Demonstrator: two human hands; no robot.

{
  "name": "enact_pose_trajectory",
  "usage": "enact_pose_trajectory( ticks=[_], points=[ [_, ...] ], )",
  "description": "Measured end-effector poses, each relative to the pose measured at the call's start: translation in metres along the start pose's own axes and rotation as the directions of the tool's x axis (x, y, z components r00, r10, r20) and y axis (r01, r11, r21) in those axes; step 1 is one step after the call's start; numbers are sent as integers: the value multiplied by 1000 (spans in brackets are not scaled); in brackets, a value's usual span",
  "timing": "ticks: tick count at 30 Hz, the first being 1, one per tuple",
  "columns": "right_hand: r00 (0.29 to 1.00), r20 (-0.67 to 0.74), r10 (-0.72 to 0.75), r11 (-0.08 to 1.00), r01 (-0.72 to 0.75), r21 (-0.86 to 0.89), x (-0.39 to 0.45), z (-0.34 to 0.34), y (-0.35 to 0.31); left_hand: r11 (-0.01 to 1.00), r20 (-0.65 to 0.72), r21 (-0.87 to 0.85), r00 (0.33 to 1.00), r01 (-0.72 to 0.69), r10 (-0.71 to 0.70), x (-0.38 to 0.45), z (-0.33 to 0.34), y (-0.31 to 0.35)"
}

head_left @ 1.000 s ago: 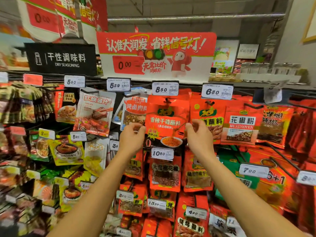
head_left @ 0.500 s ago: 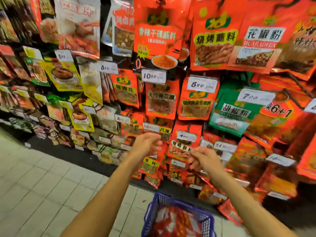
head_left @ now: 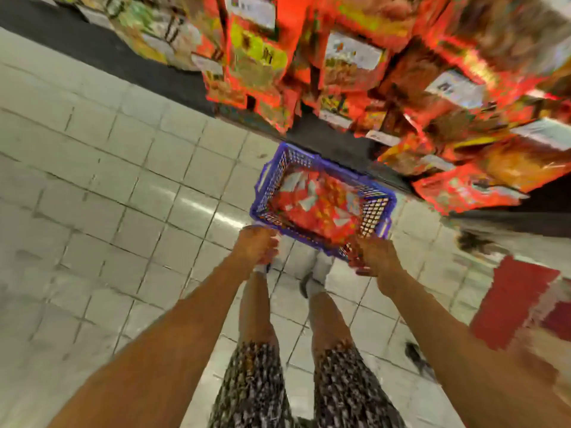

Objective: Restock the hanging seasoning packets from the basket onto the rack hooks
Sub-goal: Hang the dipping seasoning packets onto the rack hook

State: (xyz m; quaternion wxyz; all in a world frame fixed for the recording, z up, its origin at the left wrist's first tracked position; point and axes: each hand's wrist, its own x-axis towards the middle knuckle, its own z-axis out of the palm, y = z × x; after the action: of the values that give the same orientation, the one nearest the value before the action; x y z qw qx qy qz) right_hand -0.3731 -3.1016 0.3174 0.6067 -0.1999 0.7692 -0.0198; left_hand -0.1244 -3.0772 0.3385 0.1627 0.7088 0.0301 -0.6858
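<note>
The blue plastic basket point(head_left: 266, 183) stands on the floor at the foot of the rack, filled with red seasoning packets point(head_left: 318, 206). My left hand point(head_left: 258, 246) hovers at the basket's near left corner with loosely curled fingers and nothing in it. Over the near right corner is my right hand point(head_left: 369, 256), also loosely curled, with nothing visible in its grasp. The rack's lower rows of hanging red and orange packets point(head_left: 355, 63) run across the top of the view. The whole frame is motion-blurred.
Pale floor tiles point(head_left: 108, 180) spread to the left and below. My legs and white shoes point(head_left: 319, 270) stand just behind the basket. A red floor patch point(head_left: 513, 299) lies at the right, and low packets point(head_left: 463, 186) overhang close to the basket's right side.
My view has swung down from the upper hooks to the floor. Both hands left the hanging packet and dropped to the basket's near rim.
</note>
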Motion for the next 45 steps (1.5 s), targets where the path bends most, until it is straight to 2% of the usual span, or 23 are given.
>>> enact_pose_trajectory(
  ticks=[2,4,5,8,10,11,13,14,17,20,22,24,25,27,29,31,33,36,38,39,40,43,45],
  points=[
    [998,-6,62,998,-62,-1,38,7,18,998,-21,-12,998,56,-56,37,-2,-15],
    [997,-13,79,995,-80,-61,81,14,35,997,-98,2,992,78,-77,75,-3,-23],
    [996,-23,87,991,-89,-97,102,17,44,996,-124,53,990,70,-63,96,-2,-25],
    [996,-35,77,975,-83,-204,160,28,63,933,-117,360,992,-3,48,160,3,-22],
    [999,-34,-17,942,5,-334,199,40,73,885,-87,465,992,-39,89,199,6,-18],
    [997,-20,-80,894,63,-444,221,46,79,857,-63,511,992,-64,111,218,7,-18],
    [988,24,-149,730,127,-671,263,60,88,804,-30,586,989,-99,143,250,9,-19],
    [984,37,-175,669,146,-729,284,68,92,780,-10,616,989,-109,147,265,8,-22],
    [975,40,-216,584,162,-796,343,97,105,735,3,669,989,-111,147,308,6,-30],
    [985,12,-171,415,83,-906,381,119,116,758,-3,645,992,-97,130,336,3,-41],
    [980,-68,-185,428,18,-904,392,122,118,746,11,657,992,-103,127,344,1,-48],
    [961,-65,-269,462,70,-884,387,119,113,724,21,682,993,-100,118,346,0,-52],
    [934,-23,-356,479,161,-863,382,116,111,721,25,686,993,-102,117,347,0,-52],
    [825,84,-559,477,402,-782,366,109,103,709,34,696,992,-112,123,350,1,-52],
    [750,178,-638,464,557,-689,344,104,89,673,47,726,986,-145,162,351,4,-49],
    [743,275,-610,517,636,-573,322,100,73,655,127,708,960,-264,249,351,8,-44],
    [761,368,-534,618,648,-444,304,97,54,590,239,703,913,-397,330,353,13,-34],
    [769,449,-455,658,630,-412,304,95,36,556,318,674,870,-486,375,362,20,-12],
    [796,405,-451,676,600,-427,322,95,29,424,328,753,846,-503,420,366,21,-1],
    [827,332,-454,712,561,-423,335,93,27,369,329,779,832,-507,447,367,20,2],
    [857,224,-465,743,515,-428,349,91,27,366,312,785,830,-499,462,367,18,4],
    [857,-114,-503,742,360,-566,397,79,34,549,193,722,885,-421,424,373,9,0],
    [901,-112,-418,669,222,-710,428,72,42,663,159,645,916,-380,369,376,4,-6]
  ],
)
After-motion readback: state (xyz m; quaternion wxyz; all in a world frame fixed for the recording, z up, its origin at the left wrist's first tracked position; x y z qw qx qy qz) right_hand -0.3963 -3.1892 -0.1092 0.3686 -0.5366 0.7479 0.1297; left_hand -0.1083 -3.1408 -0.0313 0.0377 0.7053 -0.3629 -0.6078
